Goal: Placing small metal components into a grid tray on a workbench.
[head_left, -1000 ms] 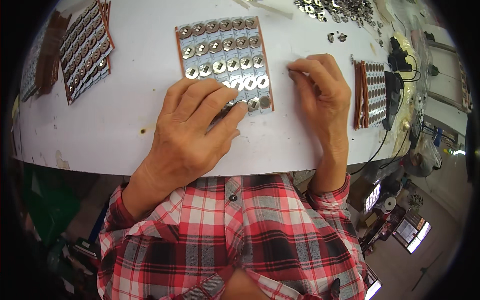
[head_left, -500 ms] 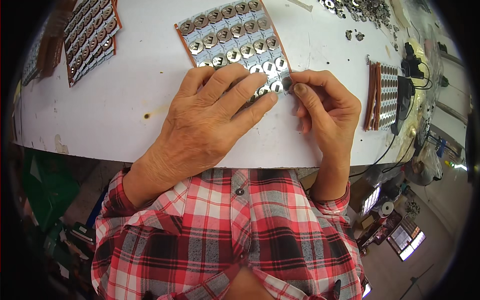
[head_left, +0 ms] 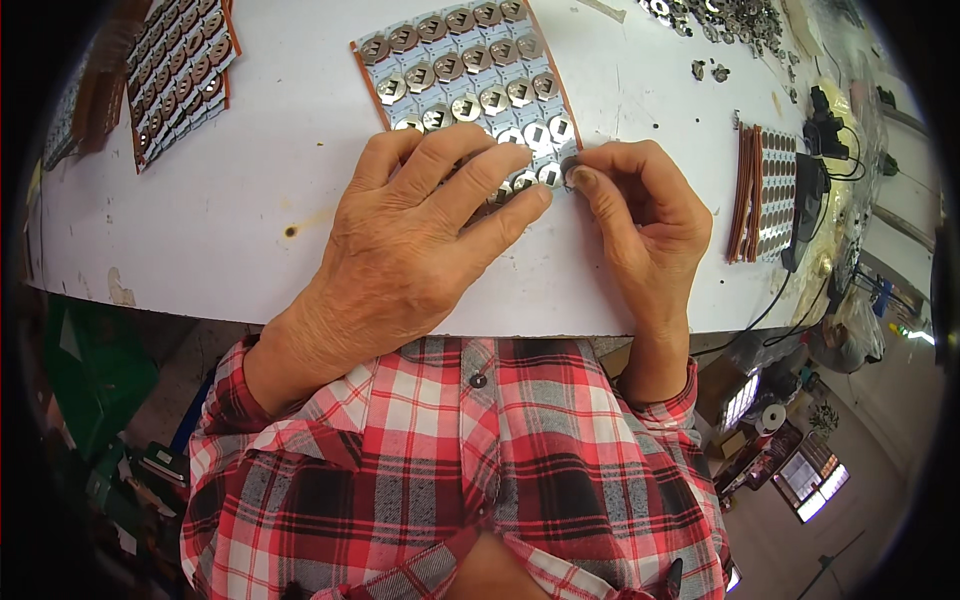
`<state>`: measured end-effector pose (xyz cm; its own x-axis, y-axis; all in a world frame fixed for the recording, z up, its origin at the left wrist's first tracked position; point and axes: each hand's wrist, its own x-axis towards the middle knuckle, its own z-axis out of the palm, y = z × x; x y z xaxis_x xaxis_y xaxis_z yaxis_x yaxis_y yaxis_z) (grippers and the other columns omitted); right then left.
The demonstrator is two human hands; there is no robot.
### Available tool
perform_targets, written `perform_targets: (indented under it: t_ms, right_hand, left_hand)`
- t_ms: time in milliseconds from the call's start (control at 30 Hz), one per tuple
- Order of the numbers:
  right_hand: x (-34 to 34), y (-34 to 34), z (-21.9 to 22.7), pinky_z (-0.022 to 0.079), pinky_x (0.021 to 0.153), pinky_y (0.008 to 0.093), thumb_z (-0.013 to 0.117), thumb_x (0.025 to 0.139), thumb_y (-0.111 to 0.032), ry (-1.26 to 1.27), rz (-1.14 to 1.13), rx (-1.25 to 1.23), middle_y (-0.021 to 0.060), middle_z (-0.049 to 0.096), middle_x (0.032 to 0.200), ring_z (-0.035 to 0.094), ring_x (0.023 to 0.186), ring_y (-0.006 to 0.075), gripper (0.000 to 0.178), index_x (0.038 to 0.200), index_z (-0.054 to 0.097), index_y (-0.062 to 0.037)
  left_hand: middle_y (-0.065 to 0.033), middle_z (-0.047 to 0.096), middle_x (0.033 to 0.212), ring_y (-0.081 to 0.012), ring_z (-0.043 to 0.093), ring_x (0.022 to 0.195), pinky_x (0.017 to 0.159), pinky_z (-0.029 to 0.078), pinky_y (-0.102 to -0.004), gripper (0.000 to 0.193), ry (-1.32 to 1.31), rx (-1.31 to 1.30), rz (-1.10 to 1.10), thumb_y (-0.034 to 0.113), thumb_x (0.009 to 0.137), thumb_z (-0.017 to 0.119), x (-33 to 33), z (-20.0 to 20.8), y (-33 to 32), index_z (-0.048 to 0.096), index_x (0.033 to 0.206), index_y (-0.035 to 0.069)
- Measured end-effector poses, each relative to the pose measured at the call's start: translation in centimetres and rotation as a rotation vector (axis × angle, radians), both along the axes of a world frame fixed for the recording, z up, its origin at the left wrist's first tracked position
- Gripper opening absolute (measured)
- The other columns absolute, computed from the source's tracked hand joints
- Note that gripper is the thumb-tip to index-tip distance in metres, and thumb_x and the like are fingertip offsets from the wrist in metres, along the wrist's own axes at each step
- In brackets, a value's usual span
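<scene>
A pale blue panel of small circuit boards (head_left: 480, 75) with a brown edge lies on the table. Rows of shiny roundish metal clips (head_left: 465, 107) cover it. My left hand (head_left: 410, 225) rests across the panel's near part, fingers spread, hiding several clips beneath. At the panel's near right corner, my right hand (head_left: 645, 205) pinches a small dark round disc (head_left: 571, 166) between thumb and forefinger. The disc is at the board's edge, beside the last clip of the nearest row. Its far side is partly hidden by the fingertips.
More clip-covered panels (head_left: 180, 80) lean at the far left. A stack of panels (head_left: 765, 190) stands on the right, by black plugs and cables (head_left: 825, 135). Loose metal clips (head_left: 725, 25) are heaped at the far right. The white table's (head_left: 200, 250) front edge meets my checked shirt.
My right hand has shifted slightly left, bringing the pinched disc closer against the panel's corner. The left hand has barely moved.
</scene>
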<state>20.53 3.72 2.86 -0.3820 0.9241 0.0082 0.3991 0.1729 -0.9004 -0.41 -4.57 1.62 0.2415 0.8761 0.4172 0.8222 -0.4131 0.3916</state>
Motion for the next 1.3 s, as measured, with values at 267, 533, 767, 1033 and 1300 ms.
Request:
perform_targets:
  t_ms: [267, 533, 767, 1033, 1300]
  right_hand:
    - [0.6, 0.5, -0.9, 0.048, 0.071, 0.0205, 0.073, 0.092, 0.012, 0.016, 0.118, 0.11, 0.0038, 0.069, 0.094, 0.063, 0.082, 0.0084, 0.016, 0.106, 0.076, 0.0038]
    - [1.1, 0.4, -0.1, 0.044, 0.065, 0.0196, 0.076, 0.088, 0.008, -0.011, 0.11, 0.231, 0.0045, 0.069, 0.097, 0.06, 0.077, 0.0059, 0.029, 0.116, 0.077, -0.0009]
    - [10.9, 3.6, 2.2, 0.055, 0.09, 0.0366, 0.091, 0.082, -0.018, -0.548, -0.409, 0.708, 0.0118, 0.068, 0.127, 0.066, 0.11, 0.0226, 0.061, 0.137, 0.068, -0.0063]
    - [18.1, 7.1, 2.9, 0.038, 0.12, 0.045, 0.091, 0.08, -0.041, -0.837, -0.343, 0.383, 0.0252, 0.052, 0.155, 0.049, 0.144, 0.0396, 0.094, 0.154, 0.05, 0.0]
    - [18.2, 4.4, -0.6, 0.049, 0.108, 0.0467, 0.062, 0.109, -0.027, -1.085, -0.287, 0.747, 0.0246, 0.064, 0.141, 0.06, 0.13, 0.0418, 0.041, 0.14, 0.066, -0.0011]
  left_hand:
    - [-0.0047, 0.07, 0.128, -0.0256, 0.064, 0.118, 0.096, 0.047, -0.0408, 0.046, -0.01, -0.023, 0.002, 0.006, 0.072, 0.075, -0.2, 0.3, -0.1, 0.08, 0.117, 0.015]
    - [-0.0098, 0.07, 0.125, -0.0327, 0.064, 0.115, 0.096, 0.048, -0.0449, 0.048, -0.051, -0.059, -0.051, -0.004, 0.069, 0.069, -0.3, 1.6, 0.7, 0.079, 0.114, 0.009]
    - [-0.0197, 0.068, 0.125, -0.0413, 0.062, 0.118, 0.099, 0.046, -0.0508, 0.063, -0.148, -0.143, -0.009, 0.016, 0.064, 0.088, -6.2, 2.7, -1.3, 0.073, 0.123, 0.001]
    - [-0.0292, 0.047, 0.151, -0.047, 0.044, 0.14, 0.111, 0.037, -0.0568, 0.106, 0.163, -0.143, 0.407, 0.042, 0.067, 0.094, -0.9, 1.4, 0.1, 0.047, 0.153, 0.004]
    - [-0.0216, 0.056, 0.138, -0.0411, 0.056, 0.124, 0.102, 0.044, -0.0532, 0.093, 0.011, 0.002, 0.447, 0.037, 0.063, 0.093, -3.4, 2.5, 0.1, 0.057, 0.141, 0.002]
